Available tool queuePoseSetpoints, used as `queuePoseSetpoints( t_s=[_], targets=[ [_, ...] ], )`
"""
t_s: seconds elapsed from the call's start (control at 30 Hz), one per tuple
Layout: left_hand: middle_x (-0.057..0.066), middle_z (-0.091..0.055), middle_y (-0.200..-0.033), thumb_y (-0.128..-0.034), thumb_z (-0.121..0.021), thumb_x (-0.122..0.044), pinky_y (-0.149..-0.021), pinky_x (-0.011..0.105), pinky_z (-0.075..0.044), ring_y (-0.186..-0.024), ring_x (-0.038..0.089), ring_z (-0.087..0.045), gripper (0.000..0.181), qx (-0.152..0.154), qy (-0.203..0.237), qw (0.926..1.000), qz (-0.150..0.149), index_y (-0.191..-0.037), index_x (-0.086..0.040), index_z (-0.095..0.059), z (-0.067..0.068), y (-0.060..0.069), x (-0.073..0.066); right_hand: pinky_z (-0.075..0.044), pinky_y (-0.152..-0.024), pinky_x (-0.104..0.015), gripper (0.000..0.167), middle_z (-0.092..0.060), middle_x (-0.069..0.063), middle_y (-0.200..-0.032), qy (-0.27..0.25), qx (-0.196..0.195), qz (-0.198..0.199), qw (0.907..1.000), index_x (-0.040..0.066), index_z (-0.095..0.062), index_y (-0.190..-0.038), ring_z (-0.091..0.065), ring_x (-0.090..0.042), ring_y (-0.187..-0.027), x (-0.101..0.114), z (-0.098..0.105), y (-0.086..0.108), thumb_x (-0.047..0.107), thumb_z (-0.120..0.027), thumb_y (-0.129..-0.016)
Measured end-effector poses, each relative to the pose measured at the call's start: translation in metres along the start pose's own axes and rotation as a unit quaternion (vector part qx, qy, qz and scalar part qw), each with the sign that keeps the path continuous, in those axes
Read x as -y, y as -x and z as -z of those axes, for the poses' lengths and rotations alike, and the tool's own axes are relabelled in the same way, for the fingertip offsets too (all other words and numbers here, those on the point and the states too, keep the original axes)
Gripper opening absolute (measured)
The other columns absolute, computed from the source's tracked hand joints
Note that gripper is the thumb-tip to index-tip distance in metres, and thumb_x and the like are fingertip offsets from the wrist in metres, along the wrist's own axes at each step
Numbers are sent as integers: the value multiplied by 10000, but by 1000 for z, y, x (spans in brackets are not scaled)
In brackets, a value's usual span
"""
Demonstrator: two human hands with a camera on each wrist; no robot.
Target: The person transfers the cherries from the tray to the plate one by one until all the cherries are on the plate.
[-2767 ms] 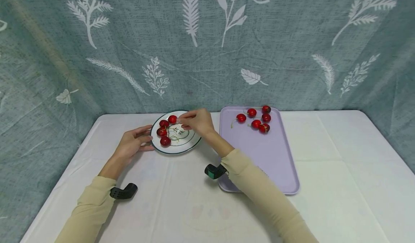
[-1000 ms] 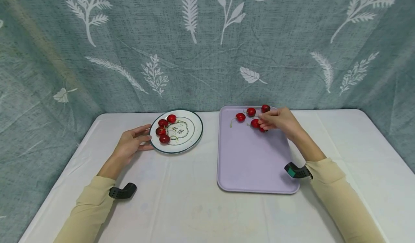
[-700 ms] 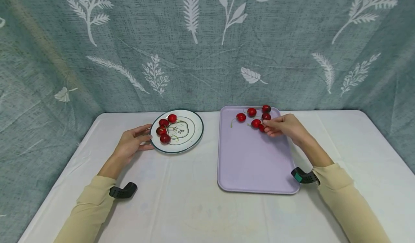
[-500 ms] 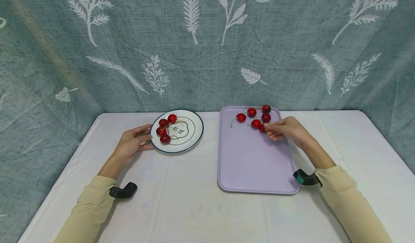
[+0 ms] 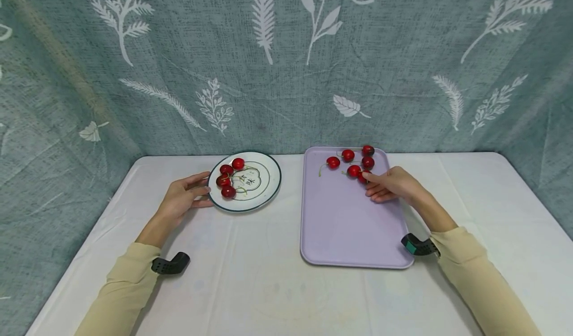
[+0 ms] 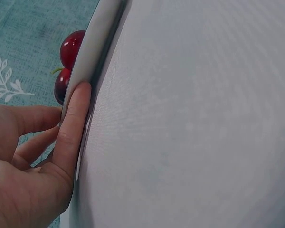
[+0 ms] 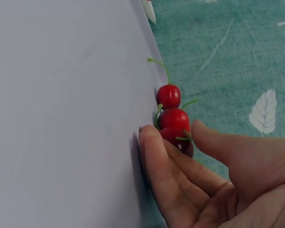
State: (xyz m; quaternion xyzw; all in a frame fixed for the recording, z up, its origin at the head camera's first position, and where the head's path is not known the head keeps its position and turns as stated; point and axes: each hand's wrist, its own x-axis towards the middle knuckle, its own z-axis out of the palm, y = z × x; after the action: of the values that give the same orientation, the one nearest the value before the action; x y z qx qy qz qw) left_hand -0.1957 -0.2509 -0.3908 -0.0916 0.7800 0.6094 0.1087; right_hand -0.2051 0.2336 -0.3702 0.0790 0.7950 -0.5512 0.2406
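My left hand (image 5: 181, 196) holds the rim of a white plate (image 5: 264, 196) with a dark edge line. In the left wrist view, one finger (image 6: 69, 133) lies along the plate's underside while the others meet the rim. Several red cherries (image 5: 228, 192) with green stems sit on the plate's left half. Over the lilac tray (image 5: 349, 226), my right hand (image 5: 391, 184) is at the nearest cherry (image 5: 361, 177) of the group, its thumb and fingers spread apart around that fruit. In the right wrist view, the fingers partly cover this cherry (image 7: 187, 148); contact is hard to make out.
More cherries (image 5: 348, 155) lie at the tray's far end. Plate and tray stand apart on a white-covered table (image 5: 250, 276). Behind the table hangs a green-grey patterned curtain (image 5: 286, 102).
My right hand has gone from the plate to the tray's cherries, then shifted slightly toward me, its thumb and fingers parting. The left hand has stayed at the plate's rim.
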Motion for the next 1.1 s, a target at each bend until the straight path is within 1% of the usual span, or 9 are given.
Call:
queuePoseSetpoints(
  t_s=[0.1, 0.2, 0.3, 0.5, 0.67, 0.87, 1.1],
  targets=[
    [244, -327, -1465, -985, -479, 27, -827, 269, -601, -834, 20, -632, 566, -7, 11, 10000, 24, -1524, -34, -321, 0, 1, -2, -618, -614, -222, 431, -718, -39, -719, -92, -113, -143, 9998, -84, -722, -922, -680, -84, -597, 3, -1, -3, 336, -634, -961],
    [244, -329, -1466, -984, -481, 26, -823, 269, -602, -830, 24, -634, 567, -18, 20, 10000, 40, -1524, -37, -323, -1, 1, -2, -617, -614, -217, 390, -716, -30, -710, -242, -161, -142, 9995, -85, -723, -933, -677, -76, -594, 3, -1, -6, 297, -650, -955],
    [244, -328, -1469, -984, -485, 25, -821, 271, -604, -827, 26, -637, 568, -31, 26, 10000, 72, -1525, -42, -324, -1, 1, -2, -618, -618, -215, 365, -714, -20, -712, -304, -98, 37, 9995, -115, -701, -992, -676, -72, -604, 3, 0, -7, 244, -638, -965],
    [242, -323, -1469, -986, -480, 25, -823, 272, -603, -830, 28, -636, 565, -31, 44, 9999, 100, -1525, -42, -324, -1, 1, -2, -616, -626, -206, 398, -714, 2, -725, -273, 75, 360, 9989, -178, -618, -1137, -677, -64, -628, 2, 0, -7, 190, -600, -986],
    [243, -321, -1472, -988, -480, 25, -822, 271, -603, -834, 28, -633, 565, -52, 41, 9999, 81, -1526, -41, -322, -1, 2, -2, -616, -627, -204, 398, -712, 0, -723, -251, 43, 467, 9986, -204, -584, -1166, -680, -68, -635, 3, -1, -5, 155, -580, -994],
    [244, -318, -1462, -983, -478, 29, -823, 275, -603, -833, 25, -632, 566, -36, 56, 10000, -14, -1523, -28, -320, -2, 3, 1, -618, -653, -208, 399, -710, -12, -740, -348, -36, 677, 9971, -223, -551, -1198, -685, -71, -662, 4, -3, -3, 127, -549, -1006],
    [242, -322, -1471, -986, -478, 23, -821, 275, -604, -826, 21, -635, 565, -86, 58, 9999, -83, -1525, -36, -321, -4, 6, 6, -619, -717, -220, 415, -722, -8, -793, -571, -255, 1140, 9915, -222, -537, -1225, -692, -51, -703, 3, -7, -2, 127, -561, -1002]
  ],
)
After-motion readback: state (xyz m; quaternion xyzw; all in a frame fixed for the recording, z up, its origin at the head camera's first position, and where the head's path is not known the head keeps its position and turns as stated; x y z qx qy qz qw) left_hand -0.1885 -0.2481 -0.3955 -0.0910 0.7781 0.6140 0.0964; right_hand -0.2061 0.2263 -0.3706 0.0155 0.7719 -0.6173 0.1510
